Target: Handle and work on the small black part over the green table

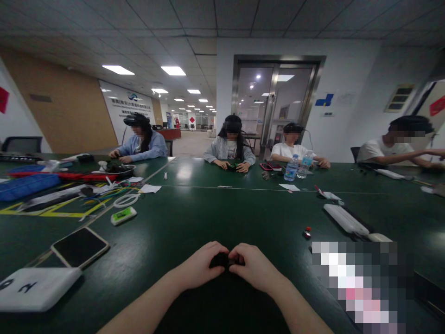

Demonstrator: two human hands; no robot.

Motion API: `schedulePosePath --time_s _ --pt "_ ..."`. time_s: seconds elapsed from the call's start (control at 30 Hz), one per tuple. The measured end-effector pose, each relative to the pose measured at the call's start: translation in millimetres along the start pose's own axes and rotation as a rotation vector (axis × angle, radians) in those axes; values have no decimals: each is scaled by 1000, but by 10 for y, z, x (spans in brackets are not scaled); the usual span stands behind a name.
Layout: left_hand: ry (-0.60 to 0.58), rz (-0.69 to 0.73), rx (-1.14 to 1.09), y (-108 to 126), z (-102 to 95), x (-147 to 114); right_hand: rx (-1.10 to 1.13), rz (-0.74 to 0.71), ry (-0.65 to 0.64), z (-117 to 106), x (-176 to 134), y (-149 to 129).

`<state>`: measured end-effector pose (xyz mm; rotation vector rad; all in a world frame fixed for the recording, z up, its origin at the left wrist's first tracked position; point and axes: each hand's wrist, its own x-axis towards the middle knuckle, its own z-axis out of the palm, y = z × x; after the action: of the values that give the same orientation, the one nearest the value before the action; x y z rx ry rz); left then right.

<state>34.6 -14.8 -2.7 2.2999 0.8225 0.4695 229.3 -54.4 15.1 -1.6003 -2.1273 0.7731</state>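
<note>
Close in front of me, at the near side of the dark green table [194, 222], both my hands meet around a small black object [219, 260]. My left hand [201, 263] is closed on its left part, thumb below and fingers above. From the other side, my right hand [251, 265] pinches its right end with bent fingers. The object's kind cannot be made out, as the fingers cover much of it. A small red and silver piece [307, 232] lies to the right, apart from my hands.
To the left lie a phone [81, 246], a white box [38, 288], a green and white packet [123, 215], cables [125, 200] and a blue tray [29, 185]. Two water bottles [291, 168] stand far right of centre. Several people wearing headsets sit across the table.
</note>
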Motion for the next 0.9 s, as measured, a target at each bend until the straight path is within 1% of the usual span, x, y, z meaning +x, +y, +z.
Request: schedulePosePath --time_s 0.33,0.5,0.63,0.73,0.8,0.9 --pt "-10 -21 4 8 -7 -3 16 -13 -13 22 -9 24" --pt "1 -9 5 9 -6 -3 7 -8 -5 42 10 14" --pt "-20 28 16 11 -18 -11 0 3 -12 48 28 31" --pt "-55 77 89 24 -24 -17 31 12 -34 51 38 79" --pt "-79 97 163 24 -31 -17 101 17 -52 41 46 129" --pt "-76 100 245 -47 -85 -20 195 53 -54 -6 65 226"
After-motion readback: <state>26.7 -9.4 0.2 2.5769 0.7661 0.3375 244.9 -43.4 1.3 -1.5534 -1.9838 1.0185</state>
